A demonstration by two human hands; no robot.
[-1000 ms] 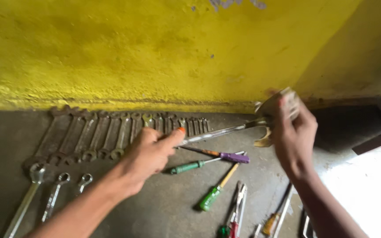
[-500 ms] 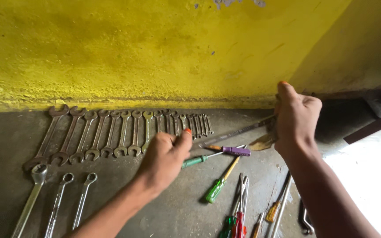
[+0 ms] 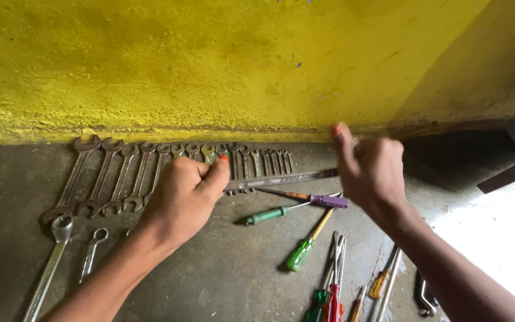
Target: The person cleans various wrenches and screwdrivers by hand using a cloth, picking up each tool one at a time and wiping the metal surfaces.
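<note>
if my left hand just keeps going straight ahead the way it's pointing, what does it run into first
Probably the row of open-ended wrenches laid on the floor, directly past the left hand, then the yellow wall behind them. The hand's height above the floor is unclear, so it might pass over the wrenches.

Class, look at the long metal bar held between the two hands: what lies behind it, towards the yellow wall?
Behind the bar a row of spanners lies against the yellow wall. The left hand covers several spanners' lower ends.

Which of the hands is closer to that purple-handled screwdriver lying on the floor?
Right. The right hand hangs just above and right of the purple-handled screwdriver; the left hand is farther off to its left.
</note>
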